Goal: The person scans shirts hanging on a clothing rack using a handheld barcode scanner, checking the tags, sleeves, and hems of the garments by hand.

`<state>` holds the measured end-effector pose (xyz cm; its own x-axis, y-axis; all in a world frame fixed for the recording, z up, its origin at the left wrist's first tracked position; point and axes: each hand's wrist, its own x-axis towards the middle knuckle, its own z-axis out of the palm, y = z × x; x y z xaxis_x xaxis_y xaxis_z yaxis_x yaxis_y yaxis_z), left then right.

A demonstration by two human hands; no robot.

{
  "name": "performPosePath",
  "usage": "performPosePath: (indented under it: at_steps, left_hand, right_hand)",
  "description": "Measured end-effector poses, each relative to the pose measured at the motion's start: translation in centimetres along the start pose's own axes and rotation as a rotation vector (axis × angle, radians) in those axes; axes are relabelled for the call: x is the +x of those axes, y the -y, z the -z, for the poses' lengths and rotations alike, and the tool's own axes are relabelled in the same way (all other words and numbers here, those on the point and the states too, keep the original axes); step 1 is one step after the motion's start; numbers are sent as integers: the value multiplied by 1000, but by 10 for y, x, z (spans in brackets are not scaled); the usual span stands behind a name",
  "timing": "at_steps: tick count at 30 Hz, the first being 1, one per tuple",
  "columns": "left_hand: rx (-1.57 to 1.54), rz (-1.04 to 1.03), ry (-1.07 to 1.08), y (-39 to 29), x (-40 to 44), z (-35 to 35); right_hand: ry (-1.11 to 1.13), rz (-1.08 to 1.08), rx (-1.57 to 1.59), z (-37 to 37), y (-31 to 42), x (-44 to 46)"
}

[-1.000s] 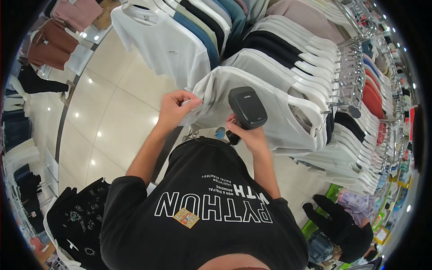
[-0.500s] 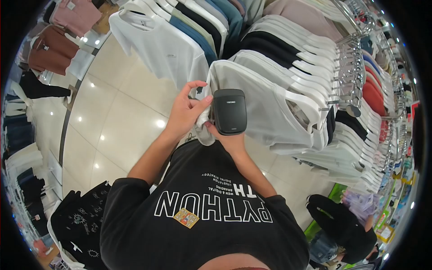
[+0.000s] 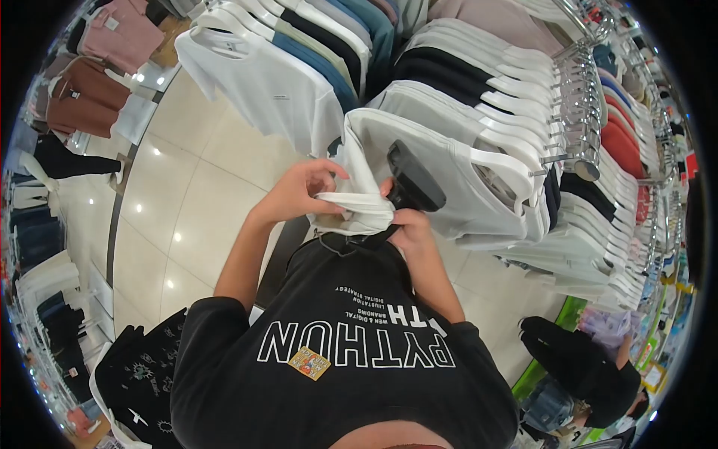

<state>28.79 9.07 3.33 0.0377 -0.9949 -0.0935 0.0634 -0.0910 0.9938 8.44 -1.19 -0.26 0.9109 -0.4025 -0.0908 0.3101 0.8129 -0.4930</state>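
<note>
A white shirt point(image 3: 366, 161) hangs on the rack, its lower part pulled toward me and bunched up. My left hand point(image 3: 303, 191) pinches the folded edge of that shirt, thumb on the cloth and fingers curled. My right hand point(image 3: 407, 224) is wrapped round the grip of a black handheld scanner point(image 3: 415, 177) and also touches the right end of the bunched cloth. The scanner's head is tilted, in front of the grey-white shirt front.
White, black and blue shirts point(image 3: 314, 63) hang behind on white hangers. A chrome rail point(image 3: 580, 112) stands to the right. Black printed clothing point(image 3: 138, 374) lies at lower left. Another person in black point(image 3: 576, 359) is at lower right. Tiled floor point(image 3: 187, 194) shows on the left.
The shirt's edge has been drawn up and folded toward me between my hands. My right hand first moved left, then back right, and the scanner has turned and tilted.
</note>
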Motion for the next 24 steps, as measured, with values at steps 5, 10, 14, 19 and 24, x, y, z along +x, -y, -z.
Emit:
performPosePath:
  at_steps: [5, 10, 14, 19, 24]
  left_hand:
    - [324, 95, -361, 38, -10, 2]
    - [91, 295, -363, 61, -16, -6]
    - [-187, 378, -339, 59, -3, -25]
    - [-373, 490, -369, 65, 13, -26]
    - [-513, 463, -269, 93, 13, -10]
  right_hand:
    - [-23, 165, -41, -5, 10, -7]
    - [-159, 331, -165, -23, 17, -10]
    - [-79, 311, -338, -5, 8, -17]
    - [45, 352, -435, 9, 1, -21]
    - [-90, 297, -306, 7, 3, -29]
